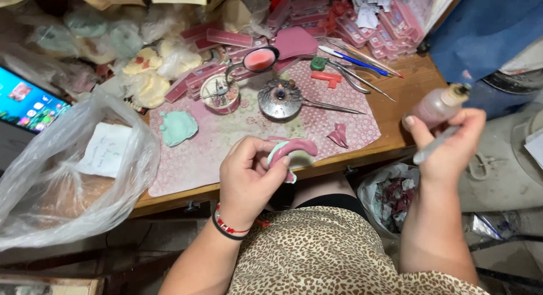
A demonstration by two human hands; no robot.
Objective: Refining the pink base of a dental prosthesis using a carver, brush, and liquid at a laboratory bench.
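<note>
Pink wax rim [294, 148] on mint-green cast; leopard-print skirt [322, 255].

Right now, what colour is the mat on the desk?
Pink with a pale lace-like pattern: the mat, head view.

A glowing rectangular tablet screen [28, 101] with blue background and small coloured icons lay at the wooden bench's [407, 86] left edge. Right of the screen sat a white paper label [104, 149] under a clear crumpled plastic bag [68, 176]. Pink rectangular flat boxes [390, 24] were stacked far right of the screen, at the bench's back.
</note>
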